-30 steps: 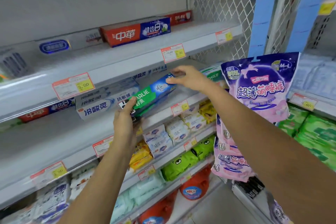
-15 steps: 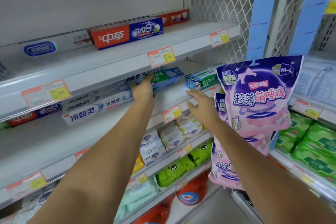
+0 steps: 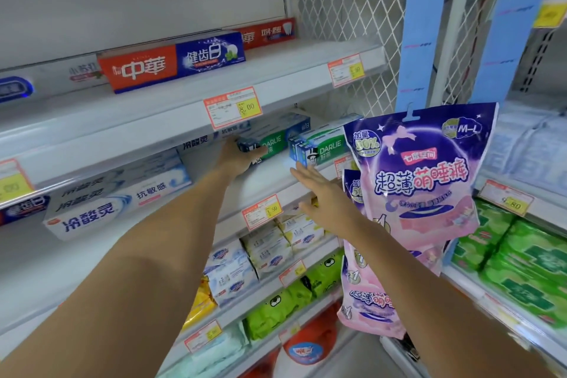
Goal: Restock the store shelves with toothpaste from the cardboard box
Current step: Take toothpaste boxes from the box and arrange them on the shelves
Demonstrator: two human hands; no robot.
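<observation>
One green toothpaste box (image 3: 273,143) sits on the shelf (image 3: 270,179), left hand (image 3: 241,158) curled round its end — right hand (image 3: 322,196) flat, holding nothing. Bare gaps probably want more.

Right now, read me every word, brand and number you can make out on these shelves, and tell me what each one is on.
"中華": red-and-blue box, top shelf.
"健齿白": same box.
"DARLIE": green box in left hand; also neighbour box.
"冷酸灵": white box.
"抗敏感": same box.
"8.00": upper tag.
"3.50": lower tag.
"超薄萌睡裤": purple bag.
"M-L": same bag.
Too blurred: other tags, soap packs.
</observation>
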